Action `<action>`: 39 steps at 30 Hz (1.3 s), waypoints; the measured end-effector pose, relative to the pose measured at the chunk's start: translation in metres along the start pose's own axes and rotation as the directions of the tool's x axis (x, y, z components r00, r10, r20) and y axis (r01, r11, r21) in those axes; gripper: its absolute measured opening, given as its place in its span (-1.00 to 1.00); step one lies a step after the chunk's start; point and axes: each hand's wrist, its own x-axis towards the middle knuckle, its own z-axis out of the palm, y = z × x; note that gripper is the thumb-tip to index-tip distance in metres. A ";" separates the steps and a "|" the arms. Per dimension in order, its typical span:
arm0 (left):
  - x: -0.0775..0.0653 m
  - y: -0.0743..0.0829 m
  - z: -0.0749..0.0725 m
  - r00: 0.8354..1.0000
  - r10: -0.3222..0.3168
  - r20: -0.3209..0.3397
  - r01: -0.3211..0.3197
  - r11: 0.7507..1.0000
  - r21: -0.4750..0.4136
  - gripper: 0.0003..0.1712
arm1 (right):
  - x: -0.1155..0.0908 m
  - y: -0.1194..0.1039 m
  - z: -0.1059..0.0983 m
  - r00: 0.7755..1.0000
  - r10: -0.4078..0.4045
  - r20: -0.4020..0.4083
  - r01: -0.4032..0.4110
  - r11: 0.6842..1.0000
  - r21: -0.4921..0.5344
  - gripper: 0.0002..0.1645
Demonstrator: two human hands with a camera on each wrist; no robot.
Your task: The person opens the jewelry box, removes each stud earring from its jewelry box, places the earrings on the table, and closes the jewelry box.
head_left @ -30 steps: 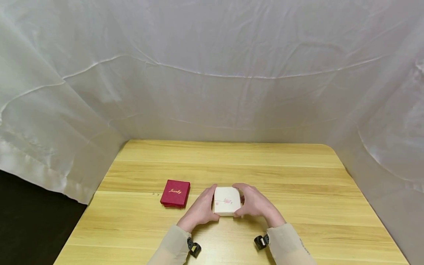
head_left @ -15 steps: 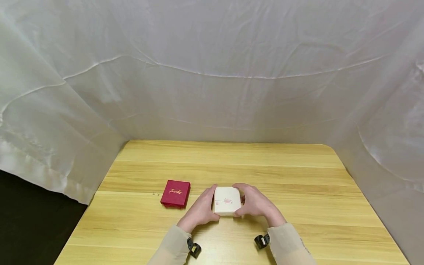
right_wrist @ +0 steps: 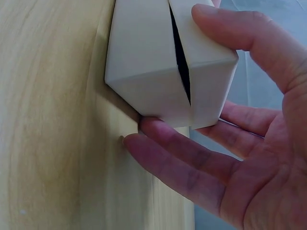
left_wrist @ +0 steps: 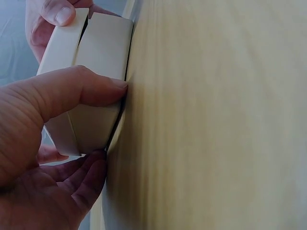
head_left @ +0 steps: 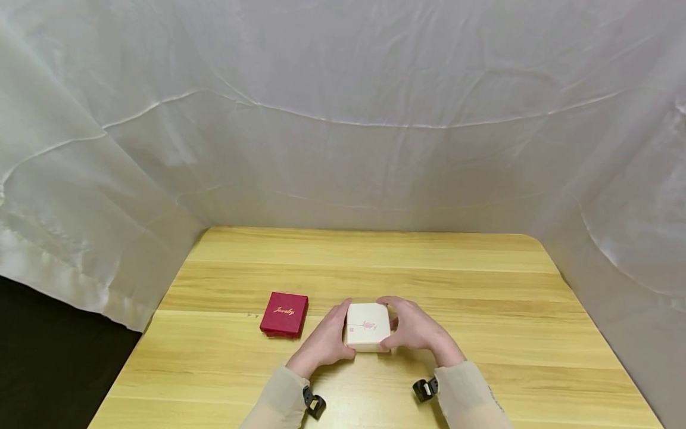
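Note:
A small white box [head_left: 367, 325] with a pink flower print on its lid stands on the table between both hands. My left hand [head_left: 326, 336] holds its left side, with the thumb low on the base [left_wrist: 105, 38] in the left wrist view. From the right, my right hand [head_left: 411, 326] grips the lid [right_wrist: 211, 86], its thumb on one side and fingers on the other. A dark wedge-shaped gap shows between lid and base at the right end, so the lid sits tilted there. The inside of the box is hidden.
A dark red box [head_left: 285, 313] with gold "Jewelry" lettering lies left of the hands. The wooden table [head_left: 455, 274] has pale cloth [head_left: 375, 167] hanging behind it and at both sides. Black cameras [head_left: 315, 406] sit on the wrists.
The right hand and the white box's lid have shifted very slightly, with the lid's right side a little raised. The left hand and the red box look unchanged.

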 end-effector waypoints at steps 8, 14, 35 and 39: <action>0.000 -0.001 0.001 1.000 0.005 0.000 -0.005 1.000 0.001 0.33 | -0.002 -0.002 -0.001 1.000 0.005 0.004 -0.005 1.000 0.025 0.09; 0.000 0.000 0.001 1.000 0.006 -0.005 -0.006 1.000 -0.018 0.36 | -0.004 -0.001 -0.003 1.000 0.009 -0.006 -0.009 0.999 0.044 0.09; -0.003 0.003 -0.001 0.999 0.038 -0.008 -0.037 0.999 0.015 0.27 | -0.008 0.014 -0.031 0.995 0.045 -0.092 -0.040 0.998 0.058 0.19; -0.003 0.004 -0.002 0.999 0.031 -0.014 -0.031 1.000 0.002 0.23 | -0.003 0.017 -0.039 0.992 0.035 -0.123 -0.030 0.999 0.041 0.17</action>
